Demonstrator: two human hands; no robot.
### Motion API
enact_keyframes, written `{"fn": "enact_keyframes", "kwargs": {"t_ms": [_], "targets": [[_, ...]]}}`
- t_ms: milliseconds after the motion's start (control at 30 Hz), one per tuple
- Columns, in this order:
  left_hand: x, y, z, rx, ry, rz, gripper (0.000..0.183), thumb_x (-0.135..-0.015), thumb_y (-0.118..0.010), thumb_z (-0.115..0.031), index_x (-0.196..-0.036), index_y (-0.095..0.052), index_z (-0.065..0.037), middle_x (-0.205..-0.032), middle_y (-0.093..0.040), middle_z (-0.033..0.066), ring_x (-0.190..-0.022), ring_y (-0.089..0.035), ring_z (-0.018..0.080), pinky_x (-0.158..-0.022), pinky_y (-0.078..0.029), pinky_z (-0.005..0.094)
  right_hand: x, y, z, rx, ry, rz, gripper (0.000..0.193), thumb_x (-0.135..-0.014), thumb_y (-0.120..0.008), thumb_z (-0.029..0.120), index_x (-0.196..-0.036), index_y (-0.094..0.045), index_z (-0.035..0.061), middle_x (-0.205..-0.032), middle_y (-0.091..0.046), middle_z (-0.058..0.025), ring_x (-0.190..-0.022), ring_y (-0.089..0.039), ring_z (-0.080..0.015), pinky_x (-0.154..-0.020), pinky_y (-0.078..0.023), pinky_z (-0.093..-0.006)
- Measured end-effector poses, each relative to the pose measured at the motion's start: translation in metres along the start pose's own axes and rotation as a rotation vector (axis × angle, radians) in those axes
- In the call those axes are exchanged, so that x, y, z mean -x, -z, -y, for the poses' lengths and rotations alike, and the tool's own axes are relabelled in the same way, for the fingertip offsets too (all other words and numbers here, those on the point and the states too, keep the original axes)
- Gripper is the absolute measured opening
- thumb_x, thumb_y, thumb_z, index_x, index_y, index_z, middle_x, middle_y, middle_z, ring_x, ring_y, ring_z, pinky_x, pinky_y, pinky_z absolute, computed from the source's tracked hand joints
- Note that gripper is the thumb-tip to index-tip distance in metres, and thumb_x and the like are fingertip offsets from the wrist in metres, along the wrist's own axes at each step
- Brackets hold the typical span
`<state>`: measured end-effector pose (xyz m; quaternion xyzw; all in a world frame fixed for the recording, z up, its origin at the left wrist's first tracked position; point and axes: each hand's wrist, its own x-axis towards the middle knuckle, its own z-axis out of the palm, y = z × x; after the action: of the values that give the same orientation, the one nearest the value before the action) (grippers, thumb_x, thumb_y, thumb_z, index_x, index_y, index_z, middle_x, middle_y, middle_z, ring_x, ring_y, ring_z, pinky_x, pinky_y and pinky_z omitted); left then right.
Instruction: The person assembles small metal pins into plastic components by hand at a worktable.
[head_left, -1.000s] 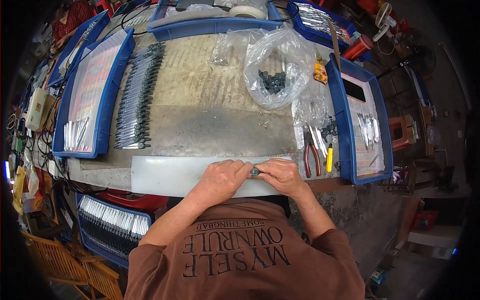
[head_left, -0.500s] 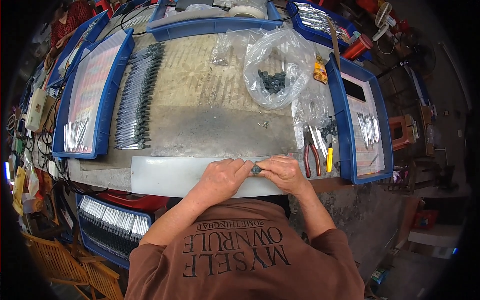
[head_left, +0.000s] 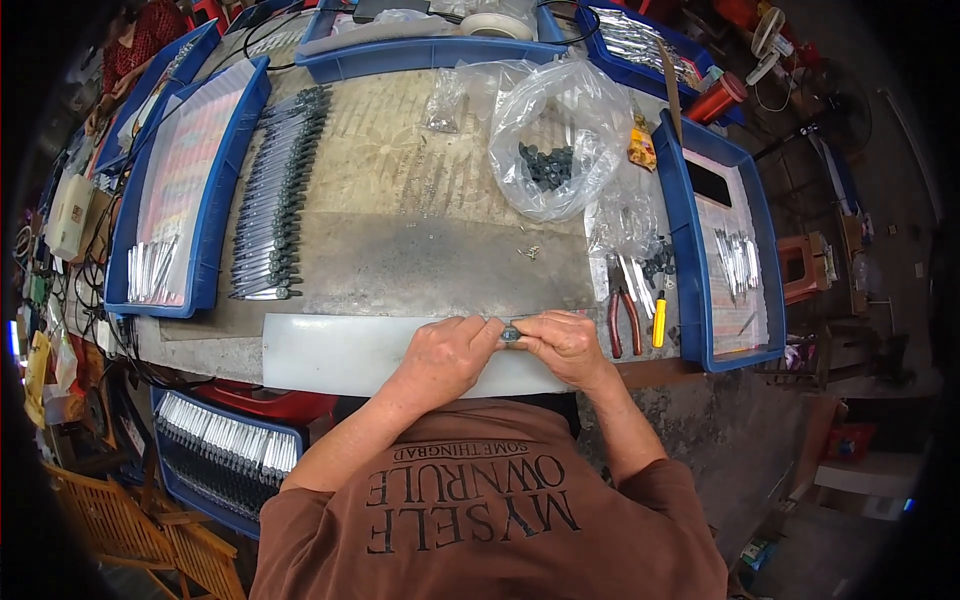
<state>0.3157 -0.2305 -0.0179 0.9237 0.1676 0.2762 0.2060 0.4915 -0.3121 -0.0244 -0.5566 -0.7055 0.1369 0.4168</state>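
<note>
Both hands meet over a white board (head_left: 335,352) at the table's near edge. My left hand (head_left: 452,355) is closed, and my right hand (head_left: 562,345) pinches from the other side. Between them a small dark grey-green plastic piece (head_left: 511,336) shows; the fingers cover the rest of it. Beyond the hands lie several tiny metal pins (head_left: 527,254). A see-through plastic bag (head_left: 515,190) holds dark plastic caps (head_left: 546,166). At the left, a long row of slim silvery pieces with dark heads (head_left: 270,215) lies side by side.
Red-handled pliers (head_left: 625,322) and a yellow-handled screwdriver (head_left: 659,322) lie right of the hands. Blue trays (head_left: 205,250) with silvery strips stand at left, and another blue tray (head_left: 703,300) at right. Below the table's left is a filled blue crate (head_left: 230,508). A person in red (head_left: 140,50) is far left.
The hands stay in nearly the same place. The small piece between them has turned slightly, and a bit more of it shows.
</note>
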Motion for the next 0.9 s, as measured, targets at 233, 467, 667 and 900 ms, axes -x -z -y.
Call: {"fn": "enact_keyframes", "kwargs": {"t_ms": [233,467,667,900], "targets": [[-0.003,0.002,0.0,-0.014,-0.012,-0.003,0.016,-0.076,-0.059,-0.016,-0.083,-0.049,-0.005,-0.063,-0.046,0.0056,-0.054,-0.054,0.0215,-0.046,-0.044,0.033,-0.001,0.0,-0.002,0.002,-0.006,0.017,0.016,-0.07,-0.068,0.009,-0.084,-0.063,0.0025,-0.072,-0.062,-0.0093,-0.065,-0.061,-0.0235,-0.058,-0.048,-0.0313],[-0.001,-0.004,0.005,0.003,-0.001,-0.003,0.021,-0.073,-0.063,-0.013,-0.089,-0.053,-0.004,-0.065,-0.048,0.006,-0.055,-0.053,0.0225,-0.046,-0.043,0.0328,-0.005,0.001,0.001,-0.004,-0.074,0.059,0.018,-0.07,-0.067,0.008,-0.085,-0.062,0.0022,-0.074,-0.061,-0.0097,-0.065,-0.06,-0.0246,-0.058,-0.048,-0.0322],[0.0,-0.011,0.011,-0.047,0.017,-0.002,0.017,-0.075,-0.06,-0.016,-0.084,-0.051,-0.005,-0.064,-0.048,0.006,-0.057,-0.056,0.0212,-0.047,-0.045,0.033,-0.004,0.011,0.001,-0.023,-0.215,0.116,0.019,-0.071,-0.067,0.008,-0.087,-0.061,0.0003,-0.078,-0.061,-0.0107,-0.068,-0.06,-0.0243,-0.059,-0.048,-0.0315],[0.003,-0.017,0.016,-0.074,0.039,0.028,0.019,-0.074,-0.061,-0.016,-0.086,-0.053,-0.005,-0.065,-0.05,0.0063,-0.057,-0.056,0.0217,-0.048,-0.046,0.0332,-0.016,0.027,-0.021,0.105,-0.328,0.007,0.015,-0.074,-0.064,0.005,-0.088,-0.062,-0.0015,-0.077,-0.061,-0.0106,-0.067,-0.059,-0.0198,-0.059,-0.046,-0.0276]]}}
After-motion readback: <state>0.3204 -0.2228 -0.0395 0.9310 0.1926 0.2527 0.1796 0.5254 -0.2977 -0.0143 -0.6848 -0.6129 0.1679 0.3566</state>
